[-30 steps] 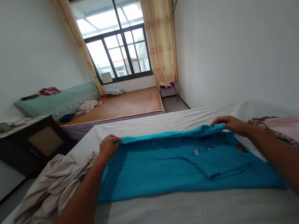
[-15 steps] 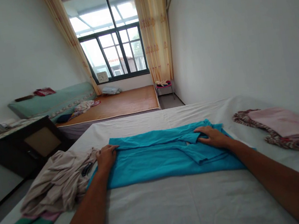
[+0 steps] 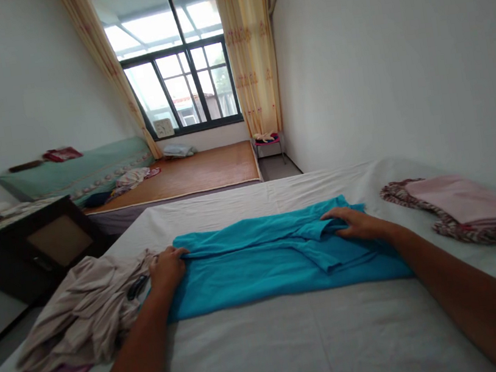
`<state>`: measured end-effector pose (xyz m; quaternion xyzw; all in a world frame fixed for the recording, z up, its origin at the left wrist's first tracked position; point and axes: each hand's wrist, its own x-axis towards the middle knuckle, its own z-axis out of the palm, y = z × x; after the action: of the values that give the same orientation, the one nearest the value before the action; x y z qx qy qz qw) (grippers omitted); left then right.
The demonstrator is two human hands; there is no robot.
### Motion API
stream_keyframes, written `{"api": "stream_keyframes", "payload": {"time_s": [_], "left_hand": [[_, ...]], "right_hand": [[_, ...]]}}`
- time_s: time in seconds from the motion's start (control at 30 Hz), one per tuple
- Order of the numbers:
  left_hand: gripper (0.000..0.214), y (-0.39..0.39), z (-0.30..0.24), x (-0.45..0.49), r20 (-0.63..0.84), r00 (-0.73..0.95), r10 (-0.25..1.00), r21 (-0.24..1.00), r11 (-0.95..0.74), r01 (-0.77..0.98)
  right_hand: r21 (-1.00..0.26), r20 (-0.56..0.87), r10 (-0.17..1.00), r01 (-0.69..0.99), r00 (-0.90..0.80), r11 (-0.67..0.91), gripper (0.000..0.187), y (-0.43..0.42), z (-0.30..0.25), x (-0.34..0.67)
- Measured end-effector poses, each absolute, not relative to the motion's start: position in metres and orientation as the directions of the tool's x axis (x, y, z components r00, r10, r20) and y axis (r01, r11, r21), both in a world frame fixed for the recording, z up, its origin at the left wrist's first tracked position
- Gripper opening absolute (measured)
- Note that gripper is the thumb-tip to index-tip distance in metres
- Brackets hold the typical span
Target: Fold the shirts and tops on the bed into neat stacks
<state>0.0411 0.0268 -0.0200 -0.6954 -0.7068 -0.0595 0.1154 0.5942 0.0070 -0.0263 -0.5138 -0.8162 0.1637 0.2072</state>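
Note:
A turquoise T-shirt [image 3: 251,272] lies folded lengthwise across the bed, its long sides running left to right. One short sleeve [image 3: 320,256] rests on top near the right end. At the shirt's left end, my left hand [image 3: 169,267] is closed on the edge of the far folded layer. My right hand [image 3: 353,222] grips the cloth by the sleeve at the right end, thumb on the near side and fingers beyond. The cloth under both palms is hidden.
White sheeting [image 3: 253,351] covers the bed. Crumpled beige clothing [image 3: 76,315] with green-and-pink ends lies left, close to my left forearm. A folded pink cloth [image 3: 471,197] on brown patterned fabric lies right, by the wall. Beyond are a dark cabinet [image 3: 56,237] and another bed [image 3: 208,167].
The far layer's left end has come slightly lower and nearer with my left hand. My right hand stays at the sleeve. The whole view has shifted a little.

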Motion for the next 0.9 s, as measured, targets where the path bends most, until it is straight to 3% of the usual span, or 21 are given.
{"api": "stream_keyframes", "payload": {"time_s": [0.13, 0.27, 0.43, 0.5, 0.6, 0.73, 0.83, 0.9], "left_hand": [[0.043, 0.029, -0.021, 0.039, 0.223, -0.011, 0.975, -0.074, 0.029, 0.997], [0.047, 0.027, -0.022, 0.039, 0.222, -0.022, 0.975, -0.083, 0.041, 0.996], [0.043, 0.024, -0.013, 0.06, 0.322, -0.001, 0.947, -0.094, 0.033, 0.995], [0.039, 0.024, -0.006, 0.082, 0.318, 0.078, 0.945, -0.075, -0.057, 0.996], [0.034, 0.02, 0.005, 0.135, 0.25, 0.312, 0.917, 0.023, -0.328, 0.945], [0.027, 0.005, 0.005, 0.225, 0.29, 0.574, 0.766, 0.172, -0.631, 0.756], [0.028, -0.006, -0.009, 0.291, 0.336, 0.635, 0.695, 0.233, -0.715, 0.659], [0.037, -0.009, -0.022, 0.326, 0.335, 0.584, 0.74, 0.282, -0.67, 0.687]], "right_hand": [[-0.517, 0.031, 0.955, 0.813, -0.297, 0.269, 0.047, 0.004, -0.015, 0.611], [-0.649, 0.071, 0.912, 0.676, -0.404, 0.35, 0.035, -0.004, 0.004, 0.614], [-0.753, -0.039, 0.902, 0.607, -0.429, 0.255, 0.069, -0.012, 0.009, 0.618], [-0.784, -0.053, 0.921, 0.588, -0.385, 0.2, 0.068, -0.013, 0.007, 0.619], [-0.833, 0.01, 0.937, 0.515, -0.35, 0.201, 0.052, -0.014, 0.008, 0.619], [-0.85, 0.02, 0.898, 0.466, -0.44, 0.247, 0.04, -0.015, 0.009, 0.618], [-0.836, -0.052, 0.844, 0.486, -0.534, 0.256, 0.043, -0.014, 0.005, 0.617], [-0.822, -0.063, 0.826, 0.499, -0.56, 0.275, 0.047, -0.013, 0.003, 0.616]]}}
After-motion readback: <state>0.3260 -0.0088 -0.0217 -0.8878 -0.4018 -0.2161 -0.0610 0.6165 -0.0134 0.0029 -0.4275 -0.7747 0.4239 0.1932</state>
